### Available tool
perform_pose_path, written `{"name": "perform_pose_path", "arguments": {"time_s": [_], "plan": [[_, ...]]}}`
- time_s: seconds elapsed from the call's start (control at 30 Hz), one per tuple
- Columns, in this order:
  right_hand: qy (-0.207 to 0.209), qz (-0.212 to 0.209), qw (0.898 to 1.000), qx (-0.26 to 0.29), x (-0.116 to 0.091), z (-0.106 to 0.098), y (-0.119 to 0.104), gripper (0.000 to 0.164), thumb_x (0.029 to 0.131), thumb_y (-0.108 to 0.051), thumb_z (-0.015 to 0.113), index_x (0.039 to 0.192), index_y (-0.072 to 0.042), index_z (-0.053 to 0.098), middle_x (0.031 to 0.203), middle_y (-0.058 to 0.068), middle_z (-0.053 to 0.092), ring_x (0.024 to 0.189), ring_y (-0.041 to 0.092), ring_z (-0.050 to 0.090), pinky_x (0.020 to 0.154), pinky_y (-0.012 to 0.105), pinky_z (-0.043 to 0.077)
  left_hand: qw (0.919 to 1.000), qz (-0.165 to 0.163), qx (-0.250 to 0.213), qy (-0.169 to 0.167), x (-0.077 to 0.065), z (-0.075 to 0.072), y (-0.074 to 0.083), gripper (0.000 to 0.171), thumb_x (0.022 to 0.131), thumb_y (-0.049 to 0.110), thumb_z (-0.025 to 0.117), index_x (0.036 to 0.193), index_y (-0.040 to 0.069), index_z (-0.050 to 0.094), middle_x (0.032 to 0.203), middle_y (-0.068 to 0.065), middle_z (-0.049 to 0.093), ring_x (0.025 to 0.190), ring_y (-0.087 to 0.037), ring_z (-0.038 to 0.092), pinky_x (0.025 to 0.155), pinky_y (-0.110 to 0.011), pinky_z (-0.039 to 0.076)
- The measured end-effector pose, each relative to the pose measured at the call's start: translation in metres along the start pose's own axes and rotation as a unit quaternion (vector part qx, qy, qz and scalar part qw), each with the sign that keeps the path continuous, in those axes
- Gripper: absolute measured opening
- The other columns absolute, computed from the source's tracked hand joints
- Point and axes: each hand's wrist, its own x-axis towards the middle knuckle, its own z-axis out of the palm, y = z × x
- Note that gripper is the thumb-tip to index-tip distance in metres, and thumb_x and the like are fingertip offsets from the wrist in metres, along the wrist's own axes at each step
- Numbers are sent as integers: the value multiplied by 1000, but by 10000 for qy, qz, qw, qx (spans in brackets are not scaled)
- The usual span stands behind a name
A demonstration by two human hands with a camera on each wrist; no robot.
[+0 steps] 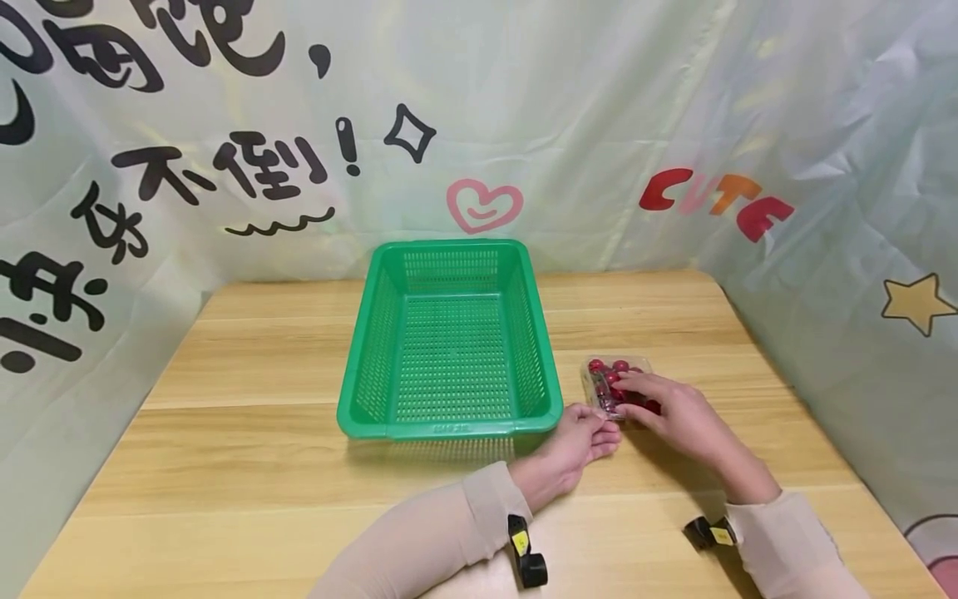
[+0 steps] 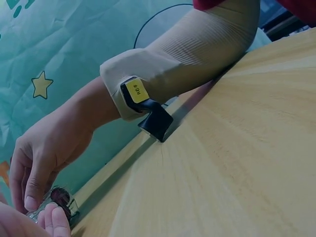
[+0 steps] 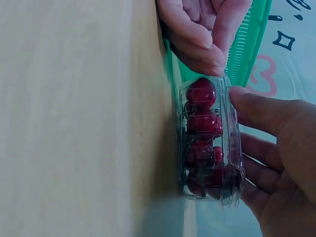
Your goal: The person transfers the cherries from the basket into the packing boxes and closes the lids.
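A clear plastic box of round, dark red cherries sits on the table, right of the green basket. My left hand pinches the box's near left corner between thumb and fingers, as the right wrist view shows. From the right, my right hand holds the lid, its thumb at the near edge and its other fingers across the top. The lid looks closed. In the left wrist view the right hand and left fingers partly hide the box.
A green plastic basket with mesh walls stands left of the box, nothing inside it. Wooden table extends around both. Printed cloth hangs behind the table and at its sides.
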Motion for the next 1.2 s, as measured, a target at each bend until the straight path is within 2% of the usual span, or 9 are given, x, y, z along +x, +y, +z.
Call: {"name": "perform_pose_path", "arguments": {"time_s": [0.2, 0.43, 0.57, 0.63, 0.7, 0.77, 0.9, 1.07, 1.2], "plan": [[17, -18, 10000, 53, 0, -1, 0, 30, 84, -6, 74, 114, -8, 71, 120, 15, 67, 119, 44, 55, 95, 60, 43, 9992, -198, 350, -67, -1, -1, 3, 9, 97, 5, 51, 105, 1, 54, 91, -14, 63, 75, -19, 62, 78, -37, 57], [-15, -90, 10000, 11, -2, -3, 2, 28, 85, -2, 72, 113, -9, 72, 117, 13, 69, 115, 42, 59, 93, 59, 45, 9918, -304, 1229, -183, -11, -4, 8, 16, 95, 15, 60, 102, 6, 48, 89, -10, 57, 66, -16, 57, 66, -30, 57], [-48, -55, 10000, 23, -3, -5, 3, 29, 86, -5, 72, 114, -10, 71, 121, 14, 67, 115, 40, 59, 94, 58, 45, 9799, 36, 1982, -207, -19, -5, 12, 19, 96, 18, 61, 98, 8, 45, 87, -7, 57, 63, -15, 54, 56, -27, 54], [-26, -21, 10000, 40, -4, -7, 4, 29, 86, -5, 72, 114, -9, 71, 124, 16, 65, 115, 39, 59, 95, 58, 44, 9655, 295, 2568, -321, -24, -5, 16, 19, 95, 22, 62, 96, 11, 47, 84, -6, 59, 61, -14, 53, 54, -26, 50], [15, 38, 10000, 87, -5, -8, 5, 29, 86, -6, 72, 115, -10, 71, 125, 15, 64, 115, 37, 59, 96, 58, 43, 9386, 742, 3324, -547, -28, -5, 21, 18, 95, 26, 62, 97, 13, 51, 86, 0, 59, 67, -11, 53, 59, -25, 49], [60, 99, 9998, 140, -7, -10, 7, 29, 87, -6, 72, 115, -9, 70, 126, 14, 64, 116, 36, 59, 96, 58, 43, 8979, 1303, 4138, -753, -31, -4, 25, 17, 94, 30, 63, 100, 16, 56, 90, 6, 59, 73, -7, 55, 65, -23, 49], [143, 234, 9993, 252, -11, -12, 10, 27, 89, -7, 69, 116, -8, 69, 124, 13, 64, 115, 36, 58, 95, 58, 42, 7973, 2435, 5441, -952, -34, 1, 31, 23, 95, 35, 60, 109, 17, 61, 101, 10, 57, 87, 0, 54, 76, -15, 46], [153, 739, 9955, 570, -15, -19, 10, 26, 94, -12, 65, 119, -7, 67, 125, 16, 62, 115, 40, 56, 93, 63, 43, 6636, 3357, 6620, -927, -36, 9, 33, 33, 99, 39, 53, 121, 16, 59, 115, 7, 57, 102, -3, 53, 89, -16, 43], [165, 1164, 9890, 899, -18, -23, 11, 30, 97, -14, 61, 123, 0, 62, 125, 23, 60, 110, 44, 58, 87, 61, 48, 5801, 3784, 7167, -809, -34, 17, 33, 40, 100, 41, 49, 130, 16, 57, 127, 5, 54, 117, -8, 50, 103, -19, 37]]}}
